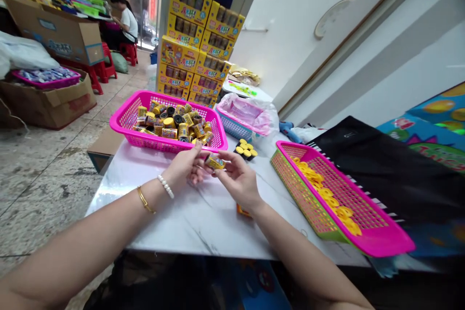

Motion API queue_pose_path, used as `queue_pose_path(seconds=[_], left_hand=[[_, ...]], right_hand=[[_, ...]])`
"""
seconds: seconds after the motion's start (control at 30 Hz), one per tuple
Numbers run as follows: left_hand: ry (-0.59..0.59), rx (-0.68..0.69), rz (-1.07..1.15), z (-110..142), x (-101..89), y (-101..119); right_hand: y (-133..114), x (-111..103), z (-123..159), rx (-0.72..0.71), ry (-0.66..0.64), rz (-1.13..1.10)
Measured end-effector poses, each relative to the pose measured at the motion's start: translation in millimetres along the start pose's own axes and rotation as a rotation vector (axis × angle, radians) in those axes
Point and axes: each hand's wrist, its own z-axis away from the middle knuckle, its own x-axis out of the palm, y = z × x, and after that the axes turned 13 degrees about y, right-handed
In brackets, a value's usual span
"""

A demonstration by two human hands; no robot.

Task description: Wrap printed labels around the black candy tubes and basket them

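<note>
Centre frame, over the white-veined marble table (156, 218), the right hand (236, 181) holds a small yellow-labelled cylindrical container (214, 161) in a secure fingertip pinch (whether the left hand (185, 167) beside it grips too, I cannot tell), just below a hot-pink plastic mesh basket (125, 116).

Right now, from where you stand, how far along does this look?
Looks done: yellow rings lie in the green-and-pink basket. In hand: a yellow-labelled canister pinched by the right hand, left hand beside it. Left: many canisters fill the pink basket.
</note>
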Motion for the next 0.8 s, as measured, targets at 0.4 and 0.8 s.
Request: queue_pose_path(seconds=[0.4, 0.8], left_hand=[[-0.095, 0.160, 0.037, -1.2, -4.7, -1.5], [-0.028, 0.145, -0.314, 3.2, 0.2, -6.4]], right_hand=[[-4.1, -7.2, -0.3, 0.218, -0.068, -0.258], [4.5, -21.1, -120.2, -0.341, 0.003, 0.697]])
